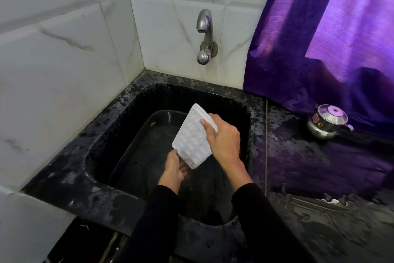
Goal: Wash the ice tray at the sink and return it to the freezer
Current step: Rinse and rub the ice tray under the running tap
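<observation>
A white ice tray (190,138) with several small cells is held tilted above the black sink (119,113). My right hand (223,141) grips its right long edge, thumb across the cells. My left hand (173,170) holds the tray's near lower corner from below. Both arms wear black sleeves. A dark basin (136,145) with some water stands inside the sink under the tray. The chrome tap (204,32) sticks out of the tiled wall above; no water runs from it.
White marble-look tiles line the left and back walls. A purple curtain (319,38) hangs at the right. A small steel pot with a lid (328,122) stands on the wet black counter (319,166) to the right of the sink.
</observation>
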The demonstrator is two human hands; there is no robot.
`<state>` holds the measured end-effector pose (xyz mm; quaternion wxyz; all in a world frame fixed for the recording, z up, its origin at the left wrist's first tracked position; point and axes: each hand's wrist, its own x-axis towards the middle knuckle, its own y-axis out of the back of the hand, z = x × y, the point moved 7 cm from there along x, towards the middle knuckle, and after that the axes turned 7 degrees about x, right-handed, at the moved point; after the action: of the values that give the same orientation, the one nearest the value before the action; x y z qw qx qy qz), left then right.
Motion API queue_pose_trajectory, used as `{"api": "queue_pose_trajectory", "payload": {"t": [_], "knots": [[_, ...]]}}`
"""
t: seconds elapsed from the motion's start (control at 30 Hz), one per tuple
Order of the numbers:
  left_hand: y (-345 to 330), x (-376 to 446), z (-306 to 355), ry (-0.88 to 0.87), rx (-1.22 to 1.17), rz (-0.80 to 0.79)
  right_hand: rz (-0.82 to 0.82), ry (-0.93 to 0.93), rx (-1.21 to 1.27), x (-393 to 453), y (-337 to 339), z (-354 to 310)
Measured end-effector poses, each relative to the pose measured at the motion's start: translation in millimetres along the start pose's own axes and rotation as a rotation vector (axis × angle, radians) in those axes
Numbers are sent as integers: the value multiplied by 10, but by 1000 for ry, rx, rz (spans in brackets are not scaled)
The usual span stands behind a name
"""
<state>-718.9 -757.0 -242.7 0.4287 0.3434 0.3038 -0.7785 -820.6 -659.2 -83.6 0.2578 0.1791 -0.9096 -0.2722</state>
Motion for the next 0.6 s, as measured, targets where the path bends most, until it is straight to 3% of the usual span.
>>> {"api": "queue_pose_trajectory", "payload": {"t": [0.3,0.6], "knots": [[17,16,-3,1,-40,-4,-67,80,-19,-32,-182,-116],[-17,-38,9,8,-38,-8,26,202,-63,-63,-136,-177]]}}
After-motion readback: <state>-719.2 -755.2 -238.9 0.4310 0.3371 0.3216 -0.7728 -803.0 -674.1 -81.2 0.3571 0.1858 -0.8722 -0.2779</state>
